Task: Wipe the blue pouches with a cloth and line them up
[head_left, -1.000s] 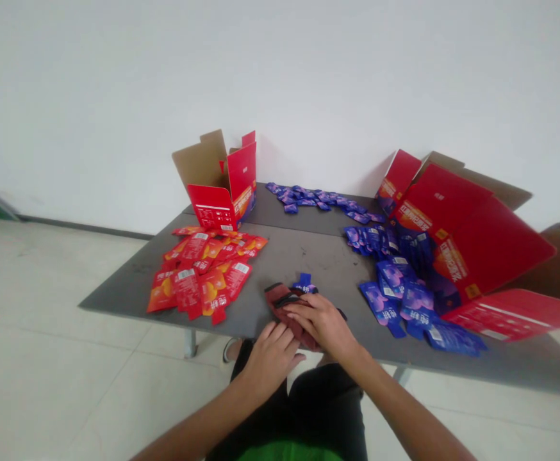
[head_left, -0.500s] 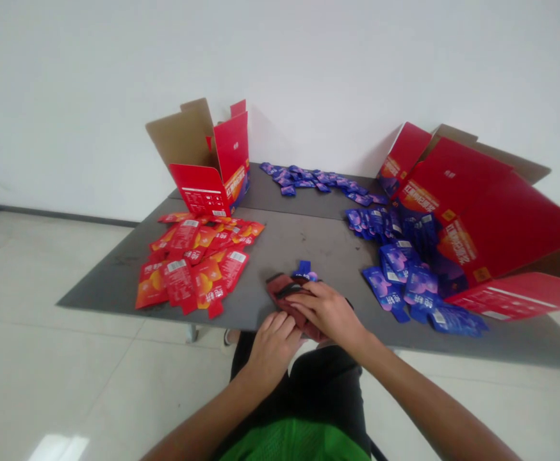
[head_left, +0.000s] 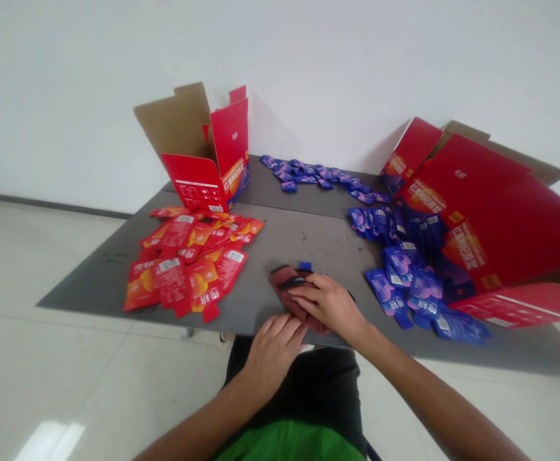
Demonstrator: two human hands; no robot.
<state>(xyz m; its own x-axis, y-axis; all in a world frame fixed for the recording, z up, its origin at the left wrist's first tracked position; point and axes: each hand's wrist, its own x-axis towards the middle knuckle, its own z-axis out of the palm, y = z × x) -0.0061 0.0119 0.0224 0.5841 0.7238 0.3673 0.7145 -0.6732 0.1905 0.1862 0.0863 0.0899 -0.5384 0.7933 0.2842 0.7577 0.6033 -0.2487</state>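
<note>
A reddish-brown cloth item (head_left: 287,285) with black trim lies bunched on the table near its front edge; its exact kind is unclear. My right hand (head_left: 330,304) rests over its right part, fingers bent and closed on the fabric. At the table edge, my left hand (head_left: 277,342) has its fingers curled together against the cloth's lower side, its thumb out of sight. Just beyond the cloth, the tip of a blue packet (head_left: 305,265) pokes out, the rest covered.
Red-orange packets (head_left: 184,262) lie piled on the left, before an open red carton (head_left: 198,179). Blue packets (head_left: 400,282) are heaped on the right beside tilted red cartons (head_left: 486,205). More blue packets (head_left: 318,176) line the back of the grey table (head_left: 299,224).
The cloth has spread slightly and now covers more of the blue packet behind it. My right hand has shifted slightly over the fabric; my left hand stays at the edge. The view has tilted slightly.
</note>
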